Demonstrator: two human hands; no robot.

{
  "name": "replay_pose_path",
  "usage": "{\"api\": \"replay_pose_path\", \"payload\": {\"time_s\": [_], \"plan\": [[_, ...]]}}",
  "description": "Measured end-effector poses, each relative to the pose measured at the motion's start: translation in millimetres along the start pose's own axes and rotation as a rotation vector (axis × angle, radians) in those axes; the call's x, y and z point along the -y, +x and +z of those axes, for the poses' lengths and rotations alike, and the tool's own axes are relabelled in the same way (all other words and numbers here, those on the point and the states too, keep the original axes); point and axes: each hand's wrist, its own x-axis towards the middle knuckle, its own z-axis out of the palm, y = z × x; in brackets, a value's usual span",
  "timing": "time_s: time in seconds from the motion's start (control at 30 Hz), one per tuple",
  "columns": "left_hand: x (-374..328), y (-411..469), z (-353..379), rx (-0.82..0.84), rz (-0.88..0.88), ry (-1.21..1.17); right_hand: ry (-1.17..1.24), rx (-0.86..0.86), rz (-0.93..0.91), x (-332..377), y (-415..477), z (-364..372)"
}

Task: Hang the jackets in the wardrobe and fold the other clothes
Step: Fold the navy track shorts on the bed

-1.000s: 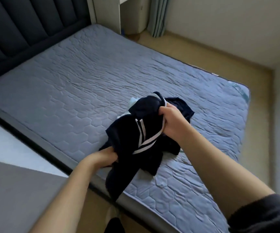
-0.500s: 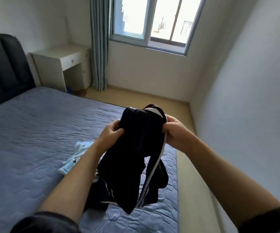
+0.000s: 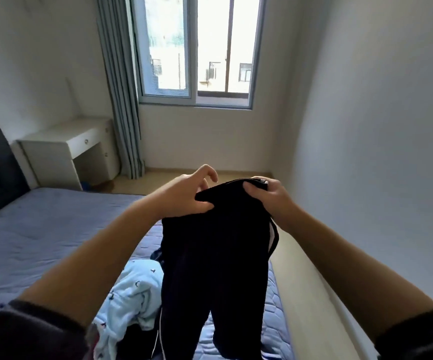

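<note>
Two bare hands hold dark track trousers up over a bed.
Below and left of the grip, a pale blue patterned garment lies crumpled on the bed. The left hand pinches the waistband's left end, forefinger lifted. The right hand pinches its right end, thumb in front. The trousers hang straight down beneath both hands.

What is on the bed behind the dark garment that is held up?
A light blue printed cloth lies on the bed, partly behind the dark garment. The rest is covered.
</note>
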Motion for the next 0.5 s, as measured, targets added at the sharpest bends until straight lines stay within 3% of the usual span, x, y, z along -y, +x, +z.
{"api": "replay_pose_path", "payload": {"time_s": [0.1, 0.23, 0.37, 0.5], "plan": [[25.3, -30.1, 16.9, -0.037, 0.039, 0.176, 0.047, -0.049, 0.004, 6.9, 6.5, -2.6], [47.3, -57.4, 37.3, 0.083, -0.047, 0.233, 0.012, 0.008, -0.054, 10.0, 12.0, -8.8], [62.7, -58.7, 8.7, 0.053, -0.081, 0.282, -0.392, 0.083, -0.253, 11.5, 12.9, -26.2], [69.1, -66.8, -38.9, -0.043, -0.017, 0.317, -0.769, 0.292, -0.419, 7.0, 8.1, -45.3]]}}
